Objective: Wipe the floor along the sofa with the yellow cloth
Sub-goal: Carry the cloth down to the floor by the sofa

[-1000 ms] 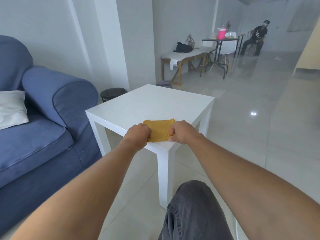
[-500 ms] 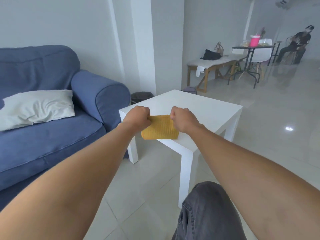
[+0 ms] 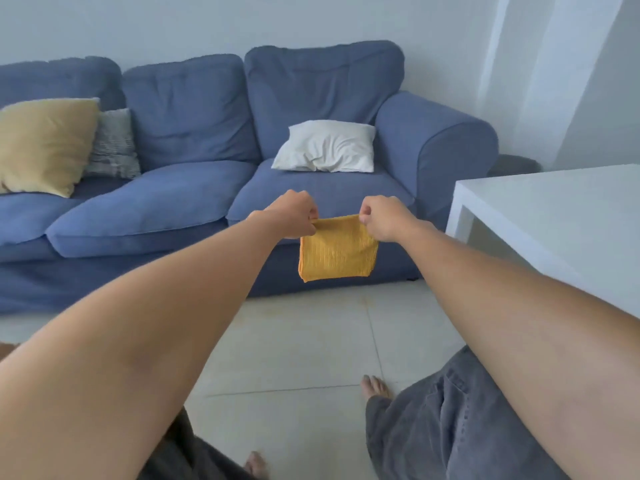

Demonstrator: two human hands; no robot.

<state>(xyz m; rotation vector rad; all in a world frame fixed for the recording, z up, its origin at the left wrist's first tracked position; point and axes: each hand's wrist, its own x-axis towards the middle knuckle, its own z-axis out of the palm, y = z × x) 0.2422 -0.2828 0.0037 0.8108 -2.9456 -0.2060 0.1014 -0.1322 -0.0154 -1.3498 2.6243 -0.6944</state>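
A folded yellow cloth point(image 3: 337, 249) hangs in the air in front of the blue sofa point(image 3: 180, 202). My left hand point(image 3: 294, 214) pinches its upper left corner and my right hand point(image 3: 382, 218) pinches its upper right corner. The cloth dangles above the pale tiled floor point(image 3: 311, 344), level with the sofa's front skirt. Both of my arms are stretched forward, and the tiles along the sofa's base lie below the cloth.
A white side table point(image 3: 554, 216) stands at the right, close to the sofa's armrest. On the sofa lie a white pillow point(image 3: 325, 147), a yellow cushion point(image 3: 41, 143) and a grey patterned cushion point(image 3: 112, 145). My bare feet and grey trousers point(image 3: 450, 420) are at the bottom.
The cloth has been lifted off the white table and now hangs from both hands. My view has turned left, from the table toward the sofa.
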